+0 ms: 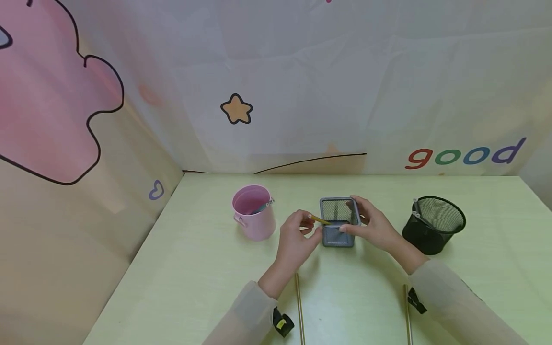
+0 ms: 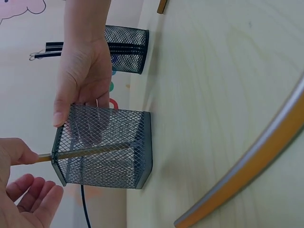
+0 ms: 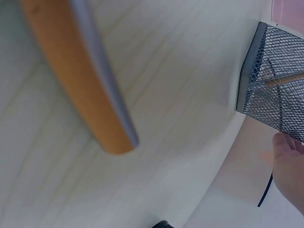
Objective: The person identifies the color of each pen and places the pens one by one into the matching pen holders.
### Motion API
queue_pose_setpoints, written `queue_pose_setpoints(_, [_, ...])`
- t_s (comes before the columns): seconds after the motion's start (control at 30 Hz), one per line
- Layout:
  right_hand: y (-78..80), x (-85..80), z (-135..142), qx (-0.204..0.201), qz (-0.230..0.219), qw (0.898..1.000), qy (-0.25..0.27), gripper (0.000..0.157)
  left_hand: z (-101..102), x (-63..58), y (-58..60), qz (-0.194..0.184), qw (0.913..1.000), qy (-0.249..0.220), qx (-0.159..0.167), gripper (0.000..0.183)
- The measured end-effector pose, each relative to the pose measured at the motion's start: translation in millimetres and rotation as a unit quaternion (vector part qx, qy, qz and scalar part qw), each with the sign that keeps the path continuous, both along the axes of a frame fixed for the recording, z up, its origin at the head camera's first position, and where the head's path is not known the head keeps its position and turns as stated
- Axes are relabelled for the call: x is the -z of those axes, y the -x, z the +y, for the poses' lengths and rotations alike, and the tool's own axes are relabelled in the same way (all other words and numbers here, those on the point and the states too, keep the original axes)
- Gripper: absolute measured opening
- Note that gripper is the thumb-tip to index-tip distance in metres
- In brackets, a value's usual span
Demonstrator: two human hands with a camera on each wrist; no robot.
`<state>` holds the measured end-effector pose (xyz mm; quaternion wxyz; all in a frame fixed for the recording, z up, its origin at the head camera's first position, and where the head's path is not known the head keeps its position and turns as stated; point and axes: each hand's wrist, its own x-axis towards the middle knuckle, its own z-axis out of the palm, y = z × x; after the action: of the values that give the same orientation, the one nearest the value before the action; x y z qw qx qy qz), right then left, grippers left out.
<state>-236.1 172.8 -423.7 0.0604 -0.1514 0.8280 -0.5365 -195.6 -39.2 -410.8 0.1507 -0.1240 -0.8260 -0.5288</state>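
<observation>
My left hand [image 1: 297,235] holds a thin yellow stick [image 1: 319,220], pencil-like, near its upper end. In the left wrist view the stick [image 2: 95,151] slants inside a grey square mesh pen holder [image 2: 109,166], seen through its wall, with the lower end near the base. My right hand [image 1: 377,227] grips the right side of the pen holder [image 1: 338,240], thumb at the near edge and fingers round the far side. The right wrist view shows the holder's mesh wall [image 3: 280,102] and part of a hand [image 3: 287,166] beside it.
A pink bucket [image 1: 258,225] with a few slim items inside stands to the left. At the right is a black round mesh holder [image 1: 424,239] containing slim dark items. Two long golden-brown strips, left [image 1: 299,309] and right [image 1: 407,314], lie on the pale table [image 1: 172,287].
</observation>
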Motion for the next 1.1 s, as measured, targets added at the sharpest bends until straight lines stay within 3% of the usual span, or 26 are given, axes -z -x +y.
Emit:
queue_pose_setpoints(0.37, [-1.3,-0.5,0.0,0.004,-0.009,1.000,-0.003,0.086,-3.0,-1.8,-7.9,-0.023,0.9992,0.026,-0.018,0.026])
queue_pose_setpoints(0.6, [-1.8,-1.7,0.5,0.003,-0.005,1.000,0.000,0.086,-3.2,-6.5,-17.1,-0.080,0.9960,0.017,-0.038,0.028])
queue_pose_setpoints(1.1, [-1.4,-1.4,-1.4,0.003,-0.013,1.000,-0.007,0.089,-13.3,3.5,-34.0,-0.146,0.9860,0.058,-0.055,0.032])
